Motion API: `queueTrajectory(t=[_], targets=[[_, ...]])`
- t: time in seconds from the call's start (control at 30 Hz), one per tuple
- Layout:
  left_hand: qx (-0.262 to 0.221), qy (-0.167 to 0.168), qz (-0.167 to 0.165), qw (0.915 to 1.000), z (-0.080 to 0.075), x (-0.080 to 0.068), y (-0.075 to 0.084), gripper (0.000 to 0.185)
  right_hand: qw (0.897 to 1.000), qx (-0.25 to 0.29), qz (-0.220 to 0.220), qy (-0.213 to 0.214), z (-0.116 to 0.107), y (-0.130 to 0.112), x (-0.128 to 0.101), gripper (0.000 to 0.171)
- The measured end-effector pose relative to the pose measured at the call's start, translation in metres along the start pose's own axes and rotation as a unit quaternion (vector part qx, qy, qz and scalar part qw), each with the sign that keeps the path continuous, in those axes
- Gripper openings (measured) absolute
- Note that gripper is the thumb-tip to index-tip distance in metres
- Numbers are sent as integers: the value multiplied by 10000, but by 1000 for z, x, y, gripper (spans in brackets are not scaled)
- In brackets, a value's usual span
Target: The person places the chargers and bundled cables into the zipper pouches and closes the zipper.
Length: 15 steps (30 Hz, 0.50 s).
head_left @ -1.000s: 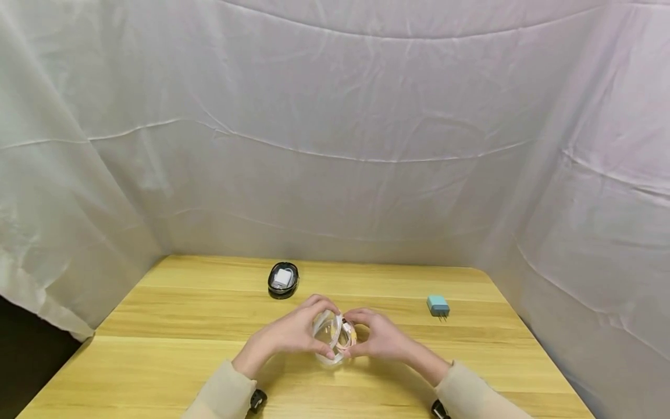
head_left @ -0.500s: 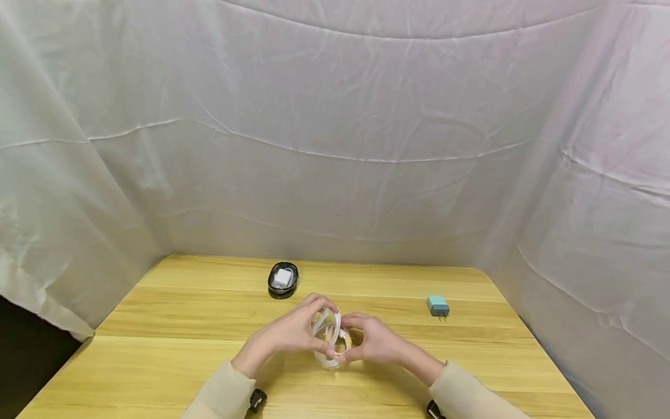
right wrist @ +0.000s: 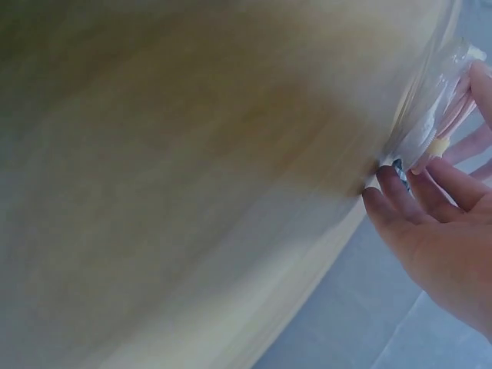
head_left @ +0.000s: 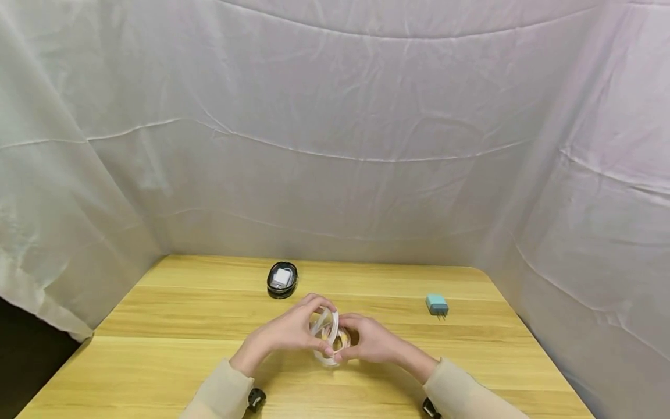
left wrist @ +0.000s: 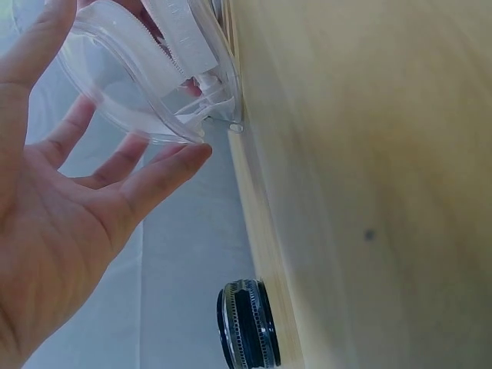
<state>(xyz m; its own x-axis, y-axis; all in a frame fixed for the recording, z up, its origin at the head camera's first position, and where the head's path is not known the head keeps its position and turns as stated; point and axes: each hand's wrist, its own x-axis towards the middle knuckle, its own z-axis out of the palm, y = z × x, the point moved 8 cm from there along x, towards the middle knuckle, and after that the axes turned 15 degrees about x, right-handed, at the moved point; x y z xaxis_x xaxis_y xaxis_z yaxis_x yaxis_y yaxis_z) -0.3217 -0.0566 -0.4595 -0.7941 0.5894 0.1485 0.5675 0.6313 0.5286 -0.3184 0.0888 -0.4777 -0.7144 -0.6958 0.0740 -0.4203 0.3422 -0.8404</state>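
My left hand grips a small round clear zip pouch by its edges, thumb on one side and fingers on the other. A zip with white tape runs along the pouch's rim, and its mouth faces right. My right hand pinches a coiled pale pink cable with a yellow band between thumb and fingers. In the head view the coil overlaps the pouch's mouth, and both hands are close together low over the wooden table. Part of the coil is hidden behind the right fingers and the pouch.
Behind the left hand, a black oval case holds a white charger. A light-blue plug adapter lies at the right with its prongs toward me. Pale curtains surround the table's back and sides.
My right hand has moved a little left, bringing the coiled cable from beside the pouch to its mouth. The left hand and pouch have stayed almost in place.
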Motion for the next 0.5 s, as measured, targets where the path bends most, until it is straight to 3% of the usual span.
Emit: queueTrajectory(t=[0.2, 0.5], targets=[[-50, 48, -48, 10000, 0, 1, -3, 74, 9998, -50, 107, -187, 1, 4, 0, 71], [-104, 56, -110, 9999, 0, 0, -5, 74, 9957, 21, 175, -905, 2, 6, -5, 67]])
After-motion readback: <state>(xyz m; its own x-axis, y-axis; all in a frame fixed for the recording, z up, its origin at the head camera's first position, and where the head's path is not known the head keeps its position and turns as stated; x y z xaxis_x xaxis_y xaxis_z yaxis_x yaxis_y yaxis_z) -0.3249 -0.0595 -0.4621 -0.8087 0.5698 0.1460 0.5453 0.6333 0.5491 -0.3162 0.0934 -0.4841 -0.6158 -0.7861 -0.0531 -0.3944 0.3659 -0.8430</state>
